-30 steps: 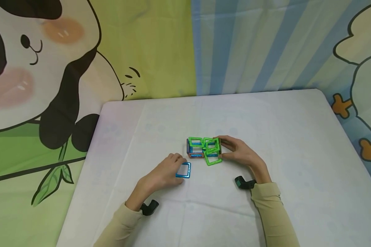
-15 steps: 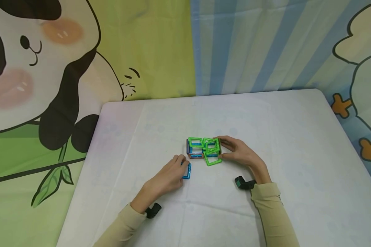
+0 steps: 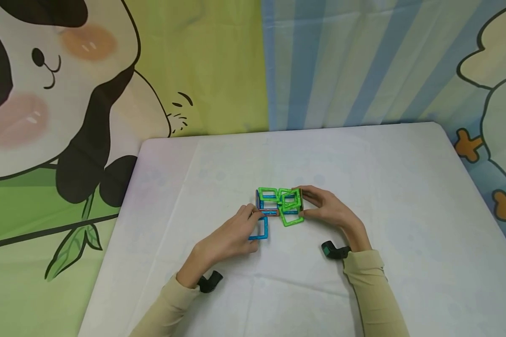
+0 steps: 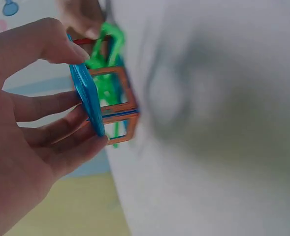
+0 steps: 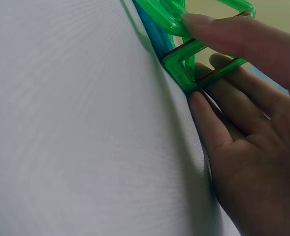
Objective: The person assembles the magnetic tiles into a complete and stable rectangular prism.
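My left hand [image 3: 232, 234] pinches a blue square magnetic tile [image 3: 266, 229] between thumb and fingers, just in front of the near left corner of a small structure of magnetic tiles [image 3: 271, 212]. In the left wrist view the blue tile [image 4: 88, 96] stands on edge, close to orange tiles [image 4: 130, 96] of the structure; whether they touch I cannot tell. My right hand [image 3: 333, 208] holds the structure's right end. In the right wrist view its thumb lies on a green tile frame [image 5: 179, 71], with the fingers behind. Green square frames lie tilted across the top.
The structure stands mid-table on a white cloth [image 3: 362, 164]. Behind the table hangs a printed cloth backdrop [image 3: 202, 70] with a cartoon panda and stripes. A black camera mount [image 3: 335, 250] sits on the right wrist, another [image 3: 211, 282] on the left.
My left hand regrips the blue tile and moves right and slightly forward with it, closer to the structure. The right hand and the structure stay in place.
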Tool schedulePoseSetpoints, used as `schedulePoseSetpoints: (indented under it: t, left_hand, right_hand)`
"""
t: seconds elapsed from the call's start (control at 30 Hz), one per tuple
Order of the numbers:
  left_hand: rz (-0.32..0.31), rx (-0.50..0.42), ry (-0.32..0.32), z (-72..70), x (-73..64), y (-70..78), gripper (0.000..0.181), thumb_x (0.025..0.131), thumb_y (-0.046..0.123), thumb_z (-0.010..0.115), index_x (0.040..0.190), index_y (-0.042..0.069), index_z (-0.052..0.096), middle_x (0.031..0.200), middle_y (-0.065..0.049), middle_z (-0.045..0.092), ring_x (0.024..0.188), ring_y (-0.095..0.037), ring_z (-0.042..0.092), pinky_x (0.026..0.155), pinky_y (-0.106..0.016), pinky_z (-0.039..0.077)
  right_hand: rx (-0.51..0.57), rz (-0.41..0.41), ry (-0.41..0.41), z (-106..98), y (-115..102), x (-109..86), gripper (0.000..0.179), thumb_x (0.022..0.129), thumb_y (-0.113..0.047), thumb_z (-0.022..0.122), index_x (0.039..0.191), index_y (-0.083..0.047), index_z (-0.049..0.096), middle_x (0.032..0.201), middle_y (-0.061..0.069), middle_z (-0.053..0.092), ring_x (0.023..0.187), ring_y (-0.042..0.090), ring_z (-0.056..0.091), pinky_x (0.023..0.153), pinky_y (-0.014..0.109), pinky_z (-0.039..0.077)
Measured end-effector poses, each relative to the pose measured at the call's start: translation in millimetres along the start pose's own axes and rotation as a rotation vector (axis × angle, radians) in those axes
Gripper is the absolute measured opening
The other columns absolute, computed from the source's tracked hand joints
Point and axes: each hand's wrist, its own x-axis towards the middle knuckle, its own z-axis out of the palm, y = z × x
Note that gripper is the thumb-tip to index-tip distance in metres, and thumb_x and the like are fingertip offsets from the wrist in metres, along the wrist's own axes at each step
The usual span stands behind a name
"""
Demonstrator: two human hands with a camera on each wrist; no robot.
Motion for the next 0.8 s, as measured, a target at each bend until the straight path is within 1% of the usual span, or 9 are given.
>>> schedulePoseSetpoints:
  t: [0.07, 0.17, 0.27, 0.33, 0.43, 0.53, 0.7, 0.8]
  left_hand:
    - [0.015, -0.032, 0.024, -9.8, 3.4, 1.8, 0.06, 0.079, 0.015, 0.07, 0.135, 0.004, 0.05, 0.124, -0.004, 0.045, 0.109, -0.014, 0.041, 0.089, -0.026, 0.046]
    - [0.041, -0.039, 0.063, -20.2, 12.1, 1.0, 0.058, 0.08, 0.015, 0.07, 0.134, 0.004, 0.05, 0.123, -0.004, 0.044, 0.11, -0.014, 0.04, 0.088, -0.026, 0.045]
    - [0.058, -0.043, 0.096, -25.6, 23.8, -2.8, 0.057, 0.082, 0.016, 0.07, 0.134, 0.004, 0.051, 0.124, -0.005, 0.044, 0.11, -0.014, 0.039, 0.088, -0.027, 0.045]
    - [0.062, -0.051, 0.105, -27.3, 31.7, -5.7, 0.057, 0.083, 0.016, 0.07, 0.135, 0.004, 0.05, 0.126, -0.005, 0.044, 0.111, -0.015, 0.039, 0.09, -0.028, 0.045]
    - [0.05, -0.066, 0.096, -27.6, 42.0, -10.0, 0.058, 0.084, 0.017, 0.07, 0.136, 0.004, 0.05, 0.128, -0.006, 0.043, 0.113, -0.017, 0.039, 0.092, -0.03, 0.045]
    - [0.029, -0.076, 0.075, -26.2, 48.6, -13.7, 0.058, 0.084, 0.017, 0.071, 0.137, 0.004, 0.05, 0.129, -0.006, 0.042, 0.114, -0.017, 0.038, 0.094, -0.031, 0.045]
    - [0.007, -0.103, 0.048, -22.8, 54.4, -17.9, 0.058, 0.084, 0.017, 0.074, 0.136, 0.003, 0.051, 0.129, -0.007, 0.042, 0.116, -0.019, 0.037, 0.096, -0.033, 0.044]
    - [0.0, -0.115, 0.037, -21.3, 56.8, -19.2, 0.057, 0.084, 0.017, 0.073, 0.136, 0.003, 0.052, 0.129, -0.007, 0.041, 0.117, -0.019, 0.036, 0.097, -0.034, 0.044]
  right_hand:
    - [0.002, 0.0, 0.0, 0, 0, -0.5, 0.069, 0.082, -0.014, 0.078, 0.142, -0.019, 0.046, 0.15, 0.002, 0.043, 0.144, 0.023, 0.036, 0.113, 0.037, 0.034]
    - [0.0, -0.006, 0.0, -1, -1, -1.2, 0.069, 0.082, -0.013, 0.078, 0.142, -0.018, 0.046, 0.151, 0.004, 0.043, 0.144, 0.026, 0.036, 0.113, 0.039, 0.035]
    - [-0.001, -0.016, -0.001, -1, -1, -1.7, 0.069, 0.082, -0.014, 0.078, 0.143, -0.016, 0.045, 0.151, 0.007, 0.042, 0.144, 0.029, 0.035, 0.112, 0.041, 0.035]
    - [0.01, -0.014, -0.001, 0, 0, -1.4, 0.068, 0.082, -0.013, 0.078, 0.142, -0.016, 0.045, 0.151, 0.006, 0.042, 0.144, 0.028, 0.036, 0.112, 0.04, 0.035]
    - [0.016, -0.014, -0.007, 0, 1, -0.5, 0.068, 0.083, -0.014, 0.077, 0.143, -0.017, 0.045, 0.15, 0.004, 0.043, 0.144, 0.026, 0.036, 0.112, 0.038, 0.036]
    - [0.012, -0.014, -0.007, 1, 1, 0.0, 0.068, 0.083, -0.014, 0.077, 0.142, -0.018, 0.046, 0.15, 0.003, 0.043, 0.143, 0.025, 0.037, 0.111, 0.037, 0.037]
    - [0.008, -0.028, -0.01, 1, 0, -0.2, 0.067, 0.083, -0.014, 0.077, 0.142, -0.016, 0.045, 0.151, 0.007, 0.042, 0.143, 0.029, 0.036, 0.112, 0.042, 0.036]
    - [0.012, -0.018, -0.006, 1, 0, -0.1, 0.067, 0.083, -0.014, 0.077, 0.142, -0.017, 0.046, 0.151, 0.006, 0.042, 0.143, 0.028, 0.036, 0.112, 0.043, 0.035]
